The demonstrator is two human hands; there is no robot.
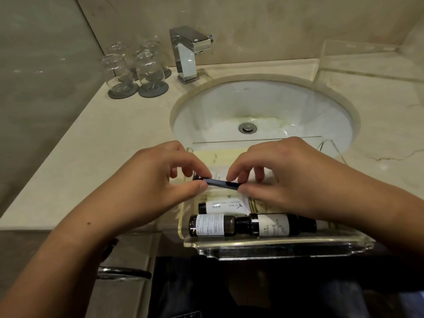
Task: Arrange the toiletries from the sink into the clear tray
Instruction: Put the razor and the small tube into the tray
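A clear tray (275, 245) sits on the counter's front edge, just before the white sink basin (263, 104). Over the tray, a slim dark blue item like a razor (221, 182) is held level between both hands. My left hand (160, 180) pinches its left end, my right hand (280, 175) pinches its right end. Inside the tray lie a white shaving cream tube (226, 206), two dark bottles (212, 225) (273, 224) with white labels at the front, and pale sachets (220, 156) at the back.
A chrome faucet (188, 51) stands behind the basin. Several upturned glasses (130, 70) on dark coasters stand at the back left. A second clear tray (371, 60) sits at the back right. A towel bar (124, 271) hangs below the counter's front edge.
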